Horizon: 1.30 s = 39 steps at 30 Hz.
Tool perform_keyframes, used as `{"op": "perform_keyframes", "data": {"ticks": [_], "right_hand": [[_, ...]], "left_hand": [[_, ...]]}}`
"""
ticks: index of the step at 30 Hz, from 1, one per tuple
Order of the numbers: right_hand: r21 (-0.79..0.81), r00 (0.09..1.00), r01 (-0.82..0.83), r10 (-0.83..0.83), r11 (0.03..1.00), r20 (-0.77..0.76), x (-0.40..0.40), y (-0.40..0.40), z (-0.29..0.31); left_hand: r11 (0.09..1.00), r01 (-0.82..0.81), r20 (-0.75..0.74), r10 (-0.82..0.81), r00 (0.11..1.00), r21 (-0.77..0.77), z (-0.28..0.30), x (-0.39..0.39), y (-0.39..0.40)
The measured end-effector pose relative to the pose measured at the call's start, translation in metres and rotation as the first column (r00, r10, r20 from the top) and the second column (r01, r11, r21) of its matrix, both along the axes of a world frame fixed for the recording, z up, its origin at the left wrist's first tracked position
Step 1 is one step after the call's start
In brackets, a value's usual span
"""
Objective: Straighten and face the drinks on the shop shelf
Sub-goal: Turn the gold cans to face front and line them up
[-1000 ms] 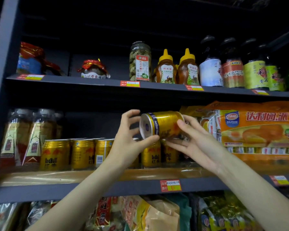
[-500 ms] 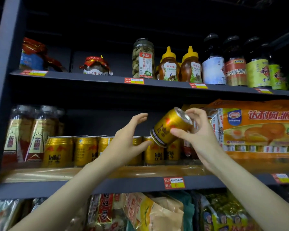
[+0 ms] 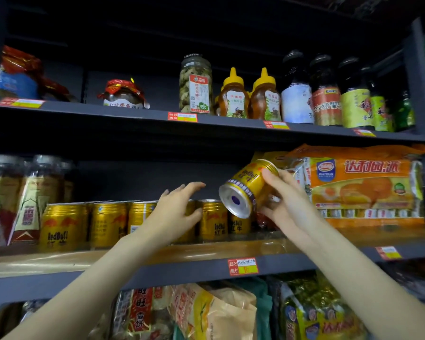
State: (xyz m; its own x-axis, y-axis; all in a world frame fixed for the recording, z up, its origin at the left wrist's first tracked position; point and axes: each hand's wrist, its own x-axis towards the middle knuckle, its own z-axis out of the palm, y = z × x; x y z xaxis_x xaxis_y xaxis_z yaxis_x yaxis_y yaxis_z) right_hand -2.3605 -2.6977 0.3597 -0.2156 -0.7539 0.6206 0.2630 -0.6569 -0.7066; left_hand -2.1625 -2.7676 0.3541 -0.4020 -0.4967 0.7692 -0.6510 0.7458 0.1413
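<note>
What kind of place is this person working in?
Most likely a small grocery shop. Dark metal shelves carry price tags on their front edges, a row of gold drink cans stands beside a snack-cake pack, and honey bottles and sauce bottles line the shelf above.

Two bare forearms reach in from below, no sleeve showing on either as far as the frame's lower edge. The left hand [image 3: 172, 212] and right hand [image 3: 288, 204] wear no gloves, rings, watch or bracelet; fingernails look short and unpainted.
</note>
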Motion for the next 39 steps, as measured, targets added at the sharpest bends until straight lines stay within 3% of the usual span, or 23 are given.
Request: {"op": "perform_keyframes", "data": {"ticks": [2,4,6,8,10,12,14,19,28,33,37,39], "right_hand": [[0.101,0.990,-0.083,0.071,0.991,0.120,-0.004,0.000,0.000],[0.130,0.988,-0.108,0.092,0.986,0.121,-0.005,0.002,-0.002],[0.102,0.995,-0.086,0.079,0.991,0.064,-0.008,0.003,-0.002],[0.038,0.992,0.081,-0.077,0.996,-0.095,-0.010,0.005,0.001],[-0.076,0.863,0.381,-0.384,0.921,-0.328,-0.011,0.002,0.005],[-0.204,0.642,0.589,-0.606,0.782,-0.470,-0.013,-0.008,0.005],[-0.274,0.483,0.671,-0.686,0.689,-0.544,-0.012,-0.021,0.000],[-0.338,0.286,0.699,-0.679,0.630,-0.676,-0.010,-0.044,-0.021],[-0.314,0.176,0.703,-0.585,0.638,-0.792,-0.011,-0.051,-0.018],[-0.334,0.137,0.670,-0.552,0.664,-0.822,-0.012,-0.065,-0.014],[-0.201,0.235,0.515,-0.363,0.833,-0.902,-0.040,-0.067,0.002],[-0.210,0.280,0.494,-0.383,0.844,-0.880,-0.061,-0.069,0.021]], "left_hand": [[0.999,-0.041,0.065,0.039,0.997,0.025,-0.003,-0.001,-0.005],[0.999,-0.043,0.071,0.041,0.997,0.026,-0.007,-0.001,-0.008],[0.998,-0.066,0.078,0.066,0.995,-0.003,-0.012,-0.001,-0.009],[0.996,-0.073,0.086,0.077,0.993,-0.043,-0.014,-0.002,-0.013],[0.995,-0.070,0.082,0.076,0.994,-0.073,-0.012,-0.004,-0.017],[0.994,-0.063,0.077,0.069,0.995,-0.086,-0.010,-0.009,-0.017],[0.993,-0.060,0.100,0.070,0.993,-0.099,-0.009,-0.015,-0.017],[0.966,-0.126,0.154,0.163,0.975,-0.226,-0.018,-0.020,-0.020],[0.954,-0.135,0.092,0.164,0.982,-0.267,-0.022,-0.022,-0.022],[0.968,-0.144,0.100,0.167,0.981,-0.205,-0.018,-0.024,-0.018],[0.990,-0.122,0.094,0.129,0.987,-0.070,0.005,-0.028,-0.014],[0.995,-0.104,0.142,0.103,0.984,-0.004,0.019,-0.035,-0.013]]}}
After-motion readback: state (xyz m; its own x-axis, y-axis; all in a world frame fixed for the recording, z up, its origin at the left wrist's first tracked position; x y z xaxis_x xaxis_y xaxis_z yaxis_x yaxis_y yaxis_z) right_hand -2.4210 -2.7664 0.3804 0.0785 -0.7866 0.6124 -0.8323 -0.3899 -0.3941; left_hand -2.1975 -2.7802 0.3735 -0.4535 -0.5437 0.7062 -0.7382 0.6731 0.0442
